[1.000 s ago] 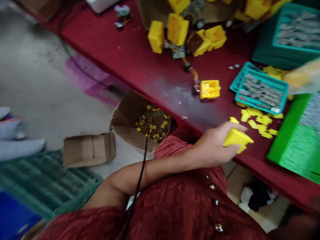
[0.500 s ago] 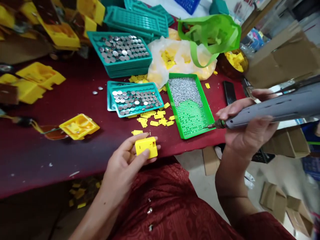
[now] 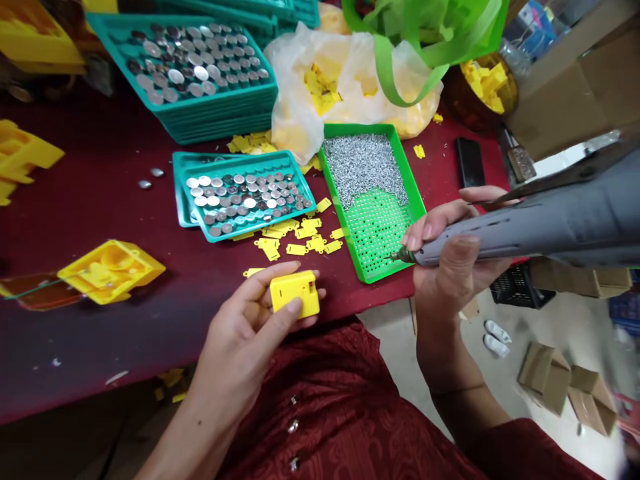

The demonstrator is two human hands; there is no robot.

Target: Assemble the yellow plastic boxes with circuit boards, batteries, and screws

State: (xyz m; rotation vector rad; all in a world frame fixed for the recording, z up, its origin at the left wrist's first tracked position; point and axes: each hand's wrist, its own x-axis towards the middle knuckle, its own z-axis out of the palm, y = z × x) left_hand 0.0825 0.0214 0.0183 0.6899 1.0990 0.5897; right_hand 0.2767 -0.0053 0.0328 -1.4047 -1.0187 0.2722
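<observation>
Yellow case [image 3: 295, 294]: where does it sit?

Left hand [image 3: 245, 327], held over the front edge of the dark red tabletop [image 3: 100, 153]. Small square block, slot visible on the face turned up.

State of the left grip?

Together, clamped on the case. Thumb lies across the face, fingertips [image 3: 273, 270] curl round the far side.

Right hand [image 3: 445, 267]?

Clamped on a grey electric screwdriver [image 3: 540, 230], fingers wrapped round the barrel. Bit [image 3: 400, 255] points left, toward the case, with a clear gap between them.

Bit against anything?

Right by the corner of the green tray [image 3: 340, 207]. Contact cannot be told from this view. Tray holds loose silver screws [image 3: 363, 167] at the far end; the near end is a perforated plate with screws standing in its holes.

Around the case?

Yellow tags [image 3: 297, 237] scattered just beyond it, below a teal tray [image 3: 260, 223] of silver discs. A larger stacked teal tray [image 3: 220, 123] of discs lies farther back. Open yellow housing [image 3: 110, 270] to the left, well apart from the left hand.

Further back?

White plastic bag [image 3: 310, 87] with yellow pieces inside, green bag [image 3: 415, 47] above it, black phone [image 3: 470, 162] at right.
</observation>
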